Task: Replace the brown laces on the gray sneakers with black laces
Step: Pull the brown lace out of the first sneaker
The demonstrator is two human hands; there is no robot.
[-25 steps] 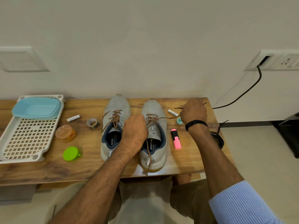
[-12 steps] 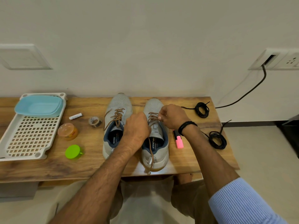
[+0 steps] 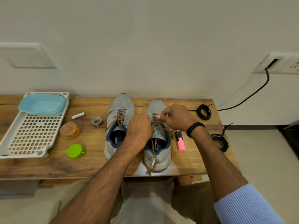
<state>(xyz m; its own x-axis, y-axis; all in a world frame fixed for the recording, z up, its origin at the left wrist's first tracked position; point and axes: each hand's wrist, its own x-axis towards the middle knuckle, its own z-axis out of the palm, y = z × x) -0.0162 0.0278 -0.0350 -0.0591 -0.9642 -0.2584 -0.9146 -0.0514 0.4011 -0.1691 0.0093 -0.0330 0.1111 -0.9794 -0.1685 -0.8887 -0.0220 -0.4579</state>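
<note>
On wooden table (image 3: 90, 162), toes to the wall, side by side: left gray sneaker (image 3: 119, 126), right gray sneaker (image 3: 157, 147). Both laced in brown.

Both hands on the right gray sneaker.
- Right hand (image 3: 175, 117), black wristband (image 3: 195, 128) at the wrist: above the upper lacing, thumb and forefinger pinched on right shoe's brown lace (image 3: 153, 147).
- Left hand (image 3: 140, 128): back to camera, fingers curled down at the shoe's inner side, against the lacing. Grip hidden under the knuckles, so cannot tell what is held, if anything.
- One loose end of that lace trailing back over the collar and heel to the table's near edge. Another strand running out right from under the right hand toward pink highlighter (image 3: 180, 142), just beside the shoe's outer side.

Left shoe's brown lace (image 3: 120, 118): threaded, ends loose, apart from both hands.

Black laces in two coils, right of the right hand, neither in hand:
- far black-lace coil (image 3: 204, 112) near the back right corner
- near black-lace coil (image 3: 220, 142) at the right edge, just right of the right forearm

Left side of table: white slotted tray (image 3: 32, 133) with blue container (image 3: 42, 104) on its far end. Between tray and left gray sneaker: battery (image 3: 78, 115), tape roll (image 3: 97, 121), orange jar (image 3: 70, 130), green lid (image 3: 75, 150).
</note>
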